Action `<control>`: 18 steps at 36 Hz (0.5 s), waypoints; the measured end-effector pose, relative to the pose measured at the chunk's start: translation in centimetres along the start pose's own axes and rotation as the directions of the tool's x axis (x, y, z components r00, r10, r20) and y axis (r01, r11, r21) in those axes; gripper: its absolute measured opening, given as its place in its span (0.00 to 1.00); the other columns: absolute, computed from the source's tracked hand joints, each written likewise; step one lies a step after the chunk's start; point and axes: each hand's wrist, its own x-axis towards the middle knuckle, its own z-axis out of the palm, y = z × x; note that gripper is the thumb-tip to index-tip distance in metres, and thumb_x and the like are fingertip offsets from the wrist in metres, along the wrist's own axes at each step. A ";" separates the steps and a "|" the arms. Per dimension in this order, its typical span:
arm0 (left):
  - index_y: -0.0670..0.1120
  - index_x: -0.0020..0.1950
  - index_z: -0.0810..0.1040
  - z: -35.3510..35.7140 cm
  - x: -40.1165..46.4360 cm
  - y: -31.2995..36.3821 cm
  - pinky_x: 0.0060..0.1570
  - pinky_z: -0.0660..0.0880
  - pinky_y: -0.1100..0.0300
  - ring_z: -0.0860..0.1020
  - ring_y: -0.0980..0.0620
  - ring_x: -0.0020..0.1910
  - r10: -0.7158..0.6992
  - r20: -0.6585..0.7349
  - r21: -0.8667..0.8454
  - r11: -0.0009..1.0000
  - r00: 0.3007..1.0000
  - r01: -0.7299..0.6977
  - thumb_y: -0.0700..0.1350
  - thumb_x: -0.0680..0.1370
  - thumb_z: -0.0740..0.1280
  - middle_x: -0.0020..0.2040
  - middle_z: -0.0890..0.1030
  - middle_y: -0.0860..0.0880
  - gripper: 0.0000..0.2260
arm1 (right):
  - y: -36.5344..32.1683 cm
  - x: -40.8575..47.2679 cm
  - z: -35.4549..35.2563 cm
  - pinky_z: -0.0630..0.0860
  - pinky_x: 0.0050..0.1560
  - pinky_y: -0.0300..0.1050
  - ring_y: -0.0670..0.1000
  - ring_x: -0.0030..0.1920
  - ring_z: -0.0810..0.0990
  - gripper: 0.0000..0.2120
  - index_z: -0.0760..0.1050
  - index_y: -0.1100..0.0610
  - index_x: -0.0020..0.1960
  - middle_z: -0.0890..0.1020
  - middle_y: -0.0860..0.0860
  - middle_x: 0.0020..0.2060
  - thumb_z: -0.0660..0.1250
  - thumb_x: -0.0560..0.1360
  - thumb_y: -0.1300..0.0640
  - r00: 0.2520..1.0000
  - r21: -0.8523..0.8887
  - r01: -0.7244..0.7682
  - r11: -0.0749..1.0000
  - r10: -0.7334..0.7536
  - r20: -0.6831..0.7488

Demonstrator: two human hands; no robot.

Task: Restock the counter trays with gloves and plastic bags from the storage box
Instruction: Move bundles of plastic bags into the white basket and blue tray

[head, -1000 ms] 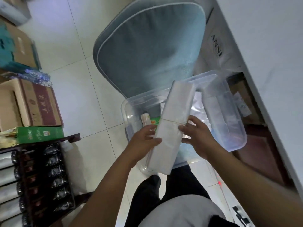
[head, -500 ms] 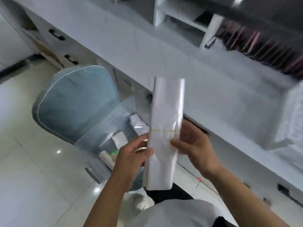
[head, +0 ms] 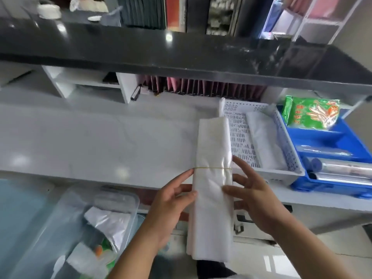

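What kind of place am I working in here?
Probably behind a shop or service counter: a raised dark countertop over a white work surface, supply trays of plastic bags and gloves.

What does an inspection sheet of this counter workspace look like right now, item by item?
Surface: pale marble-look counter, mostly bare on its left side.
Job's things: long white bundle of plastic bags bound by a thin yellow rubber band; white perforated plastic tray with a stack of clear bags lying in it; blue plastic tray with a green printed glove packet; clear plastic storage box low on the left.
Clutter: clear rolls in the blue tray.
Grippers: left hand and right hand grip the bundle from either side.
Cables: nothing seen.
Surroundings: dark upper shelf, pink folders beneath it.
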 end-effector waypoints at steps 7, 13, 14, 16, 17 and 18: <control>0.58 0.61 0.82 3.3 11.0 1.3 0.53 0.81 0.51 0.83 0.50 0.56 -0.052 -0.062 0.061 0.997 0.997 0.056 0.41 0.80 0.66 0.57 0.84 0.46 0.15 | -2.0 6.3 -7.8 0.82 0.41 0.53 0.54 0.47 0.85 0.30 0.77 0.39 0.63 0.85 0.56 0.50 0.72 0.69 0.67 0.991 0.126 -0.008 0.992 0.025 -0.134; 0.56 0.73 0.71 6.7 20.6 0.3 0.62 0.76 0.50 0.75 0.57 0.62 -0.159 -0.123 0.214 0.960 0.980 0.182 0.43 0.81 0.64 0.68 0.74 0.52 0.21 | -2.6 13.3 -15.2 0.82 0.37 0.51 0.54 0.45 0.86 0.28 0.76 0.43 0.64 0.86 0.55 0.51 0.70 0.72 0.68 0.963 0.168 -0.074 0.983 0.114 -0.243; 0.56 0.74 0.69 7.2 21.7 0.2 0.62 0.76 0.50 0.75 0.56 0.63 -0.186 -0.128 0.230 0.950 0.974 0.212 0.43 0.81 0.64 0.69 0.73 0.53 0.22 | -2.6 14.5 -16.1 0.82 0.35 0.49 0.53 0.43 0.86 0.28 0.75 0.44 0.65 0.86 0.54 0.49 0.70 0.72 0.69 0.957 0.173 -0.089 0.981 0.132 -0.259; 0.56 0.73 0.70 8.0 23.3 0.1 0.57 0.78 0.52 0.78 0.53 0.61 -0.239 -0.116 0.210 0.943 0.964 0.259 0.42 0.81 0.63 0.67 0.78 0.53 0.21 | -2.5 16.8 -17.3 0.81 0.33 0.48 0.52 0.41 0.86 0.29 0.74 0.46 0.66 0.87 0.54 0.48 0.70 0.72 0.70 0.946 0.185 -0.122 0.975 0.170 -0.276; 0.57 0.71 0.72 8.4 23.8 0.1 0.51 0.79 0.54 0.81 0.52 0.58 -0.252 -0.094 0.198 0.943 0.963 0.266 0.41 0.81 0.62 0.63 0.81 0.54 0.20 | -2.4 17.9 -17.7 0.81 0.34 0.49 0.52 0.41 0.86 0.29 0.74 0.46 0.66 0.87 0.54 0.48 0.70 0.72 0.70 0.944 0.189 -0.134 0.973 0.183 -0.275; 0.59 0.68 0.74 8.7 24.2 0.1 0.46 0.78 0.55 0.83 0.52 0.55 -0.258 -0.075 0.197 0.943 0.963 0.268 0.40 0.81 0.62 0.58 0.84 0.55 0.19 | -2.3 18.9 -18.0 0.81 0.34 0.49 0.53 0.41 0.86 0.29 0.75 0.46 0.66 0.86 0.55 0.48 0.70 0.71 0.70 0.944 0.189 -0.141 0.972 0.190 -0.271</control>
